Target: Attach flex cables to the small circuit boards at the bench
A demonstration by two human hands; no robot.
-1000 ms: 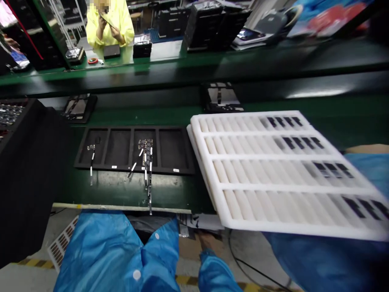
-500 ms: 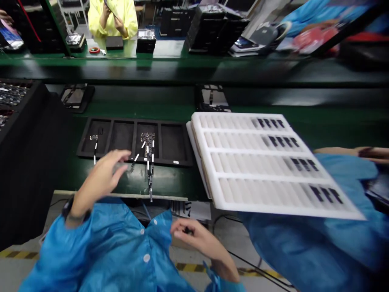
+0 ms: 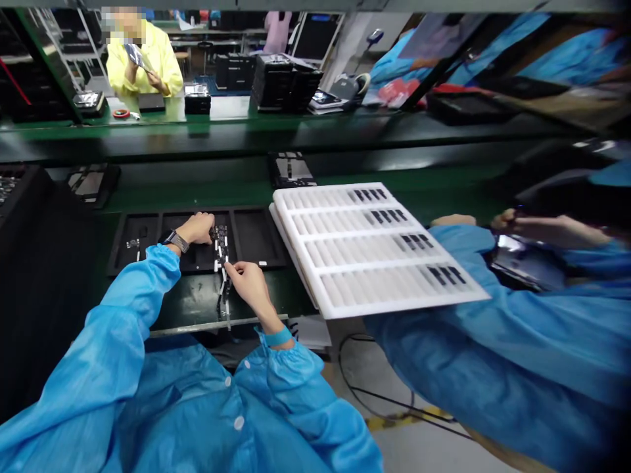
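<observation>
A black foam tray point(image 3: 249, 233) with several compartments lies on the green bench. In its third compartment sits a small circuit board point(image 3: 219, 235) with thin white-tipped flex strips point(image 3: 224, 289) trailing over the tray's front edge. My left hand point(image 3: 197, 228) rests curled on the tray beside the board, fingers touching its left side. My right hand point(image 3: 245, 276) pinches one of the flex strips just in front of the tray. Both arms wear blue sleeves; a watch is on my left wrist.
A white foam tray point(image 3: 320, 263) with slots, some holding dark parts, overhangs the bench edge to the right. A co-worker in blue point(image 3: 517, 315) sits close on my right. A tall black block point(image 3: 34, 276) stands at left. A person in yellow point(image 3: 140, 56) works across the line.
Both my hands came up from my lap to the black tray: the left onto the board's side, the right onto a flex strip. The camera shifted left and down.
</observation>
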